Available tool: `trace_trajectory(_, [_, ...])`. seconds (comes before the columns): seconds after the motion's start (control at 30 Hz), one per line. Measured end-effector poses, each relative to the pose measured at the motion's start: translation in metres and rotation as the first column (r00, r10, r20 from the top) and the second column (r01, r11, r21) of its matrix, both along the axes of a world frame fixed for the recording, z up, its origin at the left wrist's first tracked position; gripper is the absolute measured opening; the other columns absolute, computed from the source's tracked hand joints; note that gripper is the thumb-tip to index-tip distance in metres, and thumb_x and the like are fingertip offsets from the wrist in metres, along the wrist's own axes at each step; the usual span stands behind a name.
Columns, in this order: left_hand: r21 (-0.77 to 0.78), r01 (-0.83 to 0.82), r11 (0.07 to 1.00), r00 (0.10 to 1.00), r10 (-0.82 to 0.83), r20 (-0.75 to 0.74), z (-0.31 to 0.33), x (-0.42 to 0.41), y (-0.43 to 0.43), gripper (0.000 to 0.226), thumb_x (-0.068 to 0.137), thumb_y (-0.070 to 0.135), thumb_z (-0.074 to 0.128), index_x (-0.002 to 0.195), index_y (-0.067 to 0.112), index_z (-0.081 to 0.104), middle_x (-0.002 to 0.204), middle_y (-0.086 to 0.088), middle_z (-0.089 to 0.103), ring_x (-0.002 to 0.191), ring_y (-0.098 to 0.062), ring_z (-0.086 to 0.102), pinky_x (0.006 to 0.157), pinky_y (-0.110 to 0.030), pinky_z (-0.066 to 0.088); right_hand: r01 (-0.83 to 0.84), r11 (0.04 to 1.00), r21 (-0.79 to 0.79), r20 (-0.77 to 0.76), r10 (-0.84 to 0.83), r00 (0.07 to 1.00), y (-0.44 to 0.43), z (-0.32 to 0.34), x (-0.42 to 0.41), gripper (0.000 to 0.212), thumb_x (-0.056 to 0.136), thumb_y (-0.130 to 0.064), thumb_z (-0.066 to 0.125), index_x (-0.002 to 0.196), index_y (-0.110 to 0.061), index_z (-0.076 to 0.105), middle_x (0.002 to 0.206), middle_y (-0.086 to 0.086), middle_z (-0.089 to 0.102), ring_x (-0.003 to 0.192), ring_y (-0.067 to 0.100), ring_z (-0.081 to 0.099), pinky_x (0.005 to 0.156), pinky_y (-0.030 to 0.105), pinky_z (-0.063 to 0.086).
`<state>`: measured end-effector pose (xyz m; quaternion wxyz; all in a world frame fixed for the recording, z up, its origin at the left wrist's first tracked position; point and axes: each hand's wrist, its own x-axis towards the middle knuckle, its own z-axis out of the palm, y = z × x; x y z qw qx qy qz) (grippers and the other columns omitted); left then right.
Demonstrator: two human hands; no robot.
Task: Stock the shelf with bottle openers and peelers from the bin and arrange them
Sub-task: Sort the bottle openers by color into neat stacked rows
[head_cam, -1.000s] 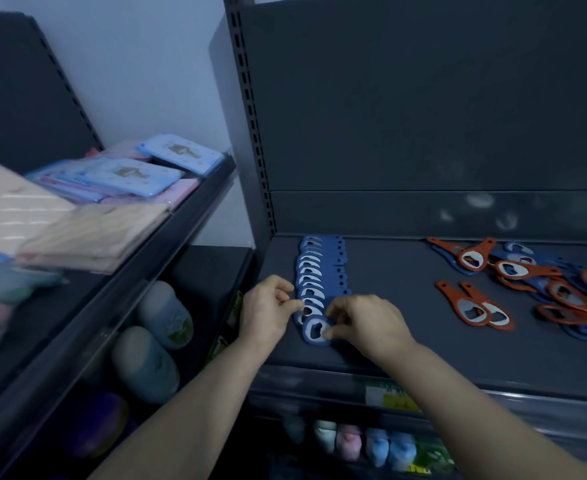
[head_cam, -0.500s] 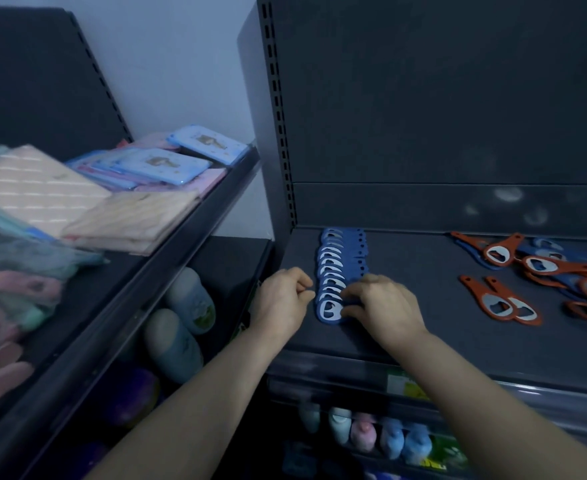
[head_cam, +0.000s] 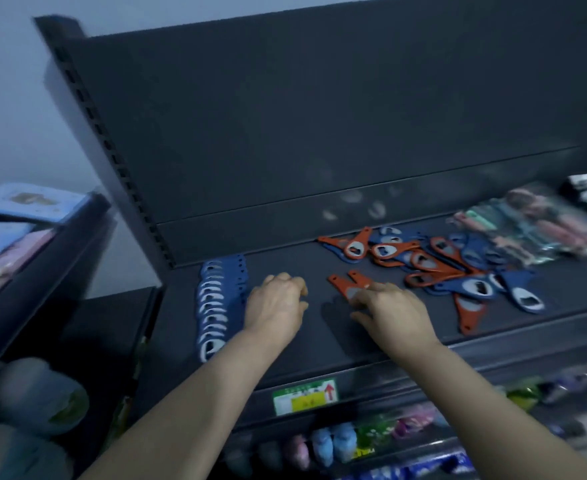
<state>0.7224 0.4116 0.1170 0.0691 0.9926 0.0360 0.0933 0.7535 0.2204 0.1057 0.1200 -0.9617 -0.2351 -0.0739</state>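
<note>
Shelf (head_cam: 319, 344) of dark metal is carrying all the stock in the head view. A row of blue bottle openers (head_cam: 214, 306) is lying overlapped along its left end, running from the back panel toward the front edge. Just right of that row, the left hand (head_cam: 274, 303) is hanging low over bare shelf, fingers loosely curled and holding nothing; whether it is touching the surface cannot be told. Farther right of the row, the right hand (head_cam: 394, 311) is reaching forward with fingers stretched out and thumb spread apart. Its fingertips (head_cam: 380, 292) are lying on the heads of two orange openers (head_cam: 344, 284) set side by side, with no grip around them showing. Well right of the row and toward the back, a loose pile of orange and blue openers (head_cam: 437, 263) is lying jumbled. Farthest right of the row, pastel packets (head_cam: 541, 223) are lying, too blurred to name. Below and right of the row, a green and yellow price label (head_cam: 305, 396) is sitting on the shelf's front edge.
</note>
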Motion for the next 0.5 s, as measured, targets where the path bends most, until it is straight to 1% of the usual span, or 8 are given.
trace_trajectory(0.1, [-0.010,0.074,0.997,0.997,-0.074,-0.036,-0.002,0.027,-0.045,0.019,0.094,0.031,0.057,0.111,0.024,0.061,0.113,0.001,0.059,0.109,-0.021,0.050,0.086,-0.035,0.046,0.122,0.992,-0.032,0.026,-0.121,0.992,-0.050,0.000,0.012,0.019,0.090,-0.036,0.055,0.105,-0.032,0.066,0.103,-0.006,0.061,0.107,0.020,0.056,0.079,0.033,0.042])
trace_trajectory(0.17, [-0.019,0.069,0.997,0.996,-0.071,-0.062,-0.002,0.043,-0.072,0.021,0.093,0.033,0.058,0.110,0.022,0.061,0.113,-0.001,0.059,0.107,-0.023,0.052,0.086,-0.035,0.047,0.205,0.979,0.008,0.058,-0.205,0.977,-0.083,0.000,0.021,0.015,0.087,-0.026,0.060,0.096,-0.029,0.070,0.097,-0.003,0.066,0.099,0.026,0.059,0.072,0.034,0.044])
trace_trajectory(0.23, [-0.021,0.037,0.999,0.993,-0.039,-0.113,-0.006,0.057,-0.096,0.028,0.093,0.035,0.058,0.116,0.019,0.058,0.118,-0.005,0.056,0.110,-0.026,0.051,0.092,-0.034,0.044,0.293,0.956,0.027,0.072,-0.295,0.953,-0.113,-0.001,0.032,0.017,0.081,-0.017,0.065,0.092,-0.028,0.073,0.092,0.000,0.069,0.092,0.030,0.060,0.070,0.035,0.045])
trace_trajectory(0.27, [-0.023,0.022,1.000,0.990,-0.025,-0.142,-0.008,0.063,-0.106,0.032,0.093,0.035,0.058,0.121,0.018,0.056,0.122,-0.006,0.053,0.112,-0.028,0.050,0.095,-0.034,0.041,0.328,0.945,0.012,0.081,-0.328,0.941,-0.126,-0.001,0.038,0.019,0.080,-0.016,0.066,0.094,-0.026,0.073,0.094,0.001,0.069,0.092,0.031,0.059,0.071,0.036,0.044])
trace_trajectory(0.33, [-0.071,0.006,0.997,0.986,-0.018,-0.168,-0.012,0.073,-0.123,0.037,0.093,0.033,0.058,0.126,0.016,0.053,0.127,-0.007,0.049,0.117,-0.028,0.045,0.098,-0.034,0.040,0.371,0.928,-0.028,0.066,-0.368,0.927,-0.148,-0.002,0.049,0.027,0.085,-0.016,0.061,0.107,-0.028,0.068,0.105,0.000,0.067,0.101,0.028,0.057,0.077,0.036,0.042])
trace_trajectory(0.4, [-0.127,0.000,0.992,0.991,-0.017,-0.130,-0.014,0.081,-0.137,0.037,0.093,0.031,0.060,0.126,0.016,0.053,0.128,-0.006,0.047,0.119,-0.026,0.042,0.096,-0.034,0.042,0.425,0.904,-0.051,0.058,-0.422,0.905,-0.168,-0.001,0.059,0.035,0.087,-0.015,0.053,0.116,-0.033,0.062,0.112,-0.004,0.063,0.107,0.024,0.054,0.081,0.035,0.040])
trace_trajectory(0.47, [-0.111,0.005,0.994,1.000,-0.008,-0.021,-0.012,0.087,-0.151,0.034,0.092,0.030,0.061,0.123,0.019,0.056,0.126,-0.002,0.048,0.118,-0.023,0.042,0.094,-0.033,0.044,0.494,0.869,-0.034,0.081,-0.490,0.868,-0.186,0.002,0.068,0.031,0.089,-0.017,0.050,0.115,-0.031,0.059,0.111,-0.004,0.063,0.106,0.023,0.054,0.079,0.035,0.040])
trace_trajectory(0.5, [-0.113,0.025,0.993,0.999,-0.022,0.026,-0.011,0.091,-0.159,0.030,0.091,0.031,0.062,0.119,0.020,0.058,0.123,0.000,0.050,0.117,-0.021,0.043,0.092,-0.033,0.045,0.509,0.861,-0.027,0.064,-0.506,0.860,-0.193,0.003,0.072,0.028,0.091,-0.019,0.049,0.116,-0.030,0.058,0.112,-0.004,0.062,0.107,0.023,0.054,0.079,0.035,0.040])
